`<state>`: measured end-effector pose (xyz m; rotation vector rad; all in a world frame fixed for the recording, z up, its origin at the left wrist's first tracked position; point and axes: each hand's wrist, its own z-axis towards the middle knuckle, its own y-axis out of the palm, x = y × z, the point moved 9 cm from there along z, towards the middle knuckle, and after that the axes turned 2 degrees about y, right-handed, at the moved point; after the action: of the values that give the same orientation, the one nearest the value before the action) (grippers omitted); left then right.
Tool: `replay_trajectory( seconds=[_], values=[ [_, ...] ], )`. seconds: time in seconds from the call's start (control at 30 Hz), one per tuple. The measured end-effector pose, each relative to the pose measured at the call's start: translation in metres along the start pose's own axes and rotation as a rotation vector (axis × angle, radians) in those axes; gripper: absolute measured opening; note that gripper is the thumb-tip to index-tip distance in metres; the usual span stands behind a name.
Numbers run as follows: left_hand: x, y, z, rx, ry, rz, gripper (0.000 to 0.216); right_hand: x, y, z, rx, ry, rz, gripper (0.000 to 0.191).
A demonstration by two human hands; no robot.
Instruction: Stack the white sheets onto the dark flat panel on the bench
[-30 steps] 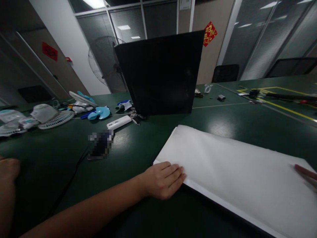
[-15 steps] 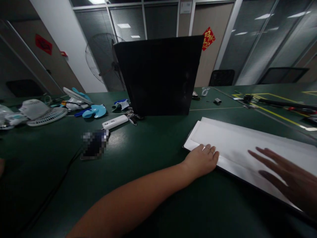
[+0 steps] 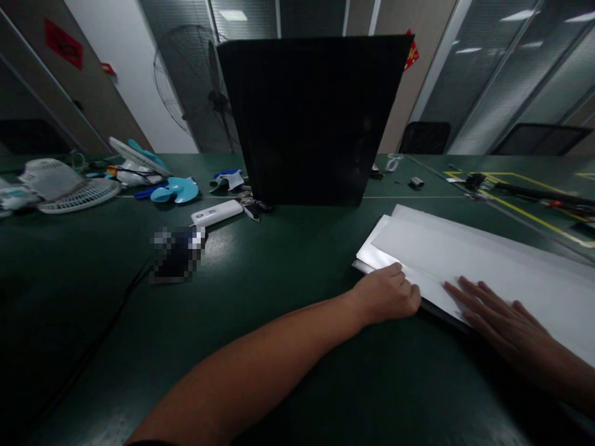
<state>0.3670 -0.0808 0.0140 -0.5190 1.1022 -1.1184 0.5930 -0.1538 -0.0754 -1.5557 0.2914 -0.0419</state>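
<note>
A stack of large white sheets lies on a dark board on the green table, right of centre. My left hand rests at the stack's near left corner, fingers curled against the edge of the sheets. My right hand lies flat on the near edge of the top sheet, fingers stretched out and spread. The two hands are about a hand's width apart.
A tall black panel stands upright behind the sheets. Left of it lie a white remote-like bar, blue fan blades, a white fan grille and a dark cable. Small parts and yellow floor-tape lines sit at the far right.
The view has shifted. My right hand came down from hovering onto the top sheet. My left hand's fingers curled at the stack's corner.
</note>
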Motion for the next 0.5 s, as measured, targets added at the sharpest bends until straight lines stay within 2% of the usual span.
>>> replay_trajectory(
  seconds=[0.17, 0.27, 0.37, 0.5],
  values=[
    [-0.002, 0.007, -0.001, -0.074, -0.048, 0.040, 0.036, -0.006, -0.004, 0.021, -0.018, 0.023, -0.053, 0.075],
    [-0.005, 0.009, -0.003, -0.115, -0.123, 0.034, 0.044, -0.003, -0.007, 0.037, -0.019, 0.050, -0.068, 0.075],
    [-0.015, 0.016, -0.007, -0.180, -0.265, -0.012, 0.051, 0.009, -0.012, 0.059, -0.028, 0.097, -0.078, 0.077],
    [-0.021, 0.038, -0.013, -0.365, -0.386, -0.109, 0.053, 0.037, -0.022, 0.089, -0.060, 0.217, -0.069, 0.085]
  ],
)
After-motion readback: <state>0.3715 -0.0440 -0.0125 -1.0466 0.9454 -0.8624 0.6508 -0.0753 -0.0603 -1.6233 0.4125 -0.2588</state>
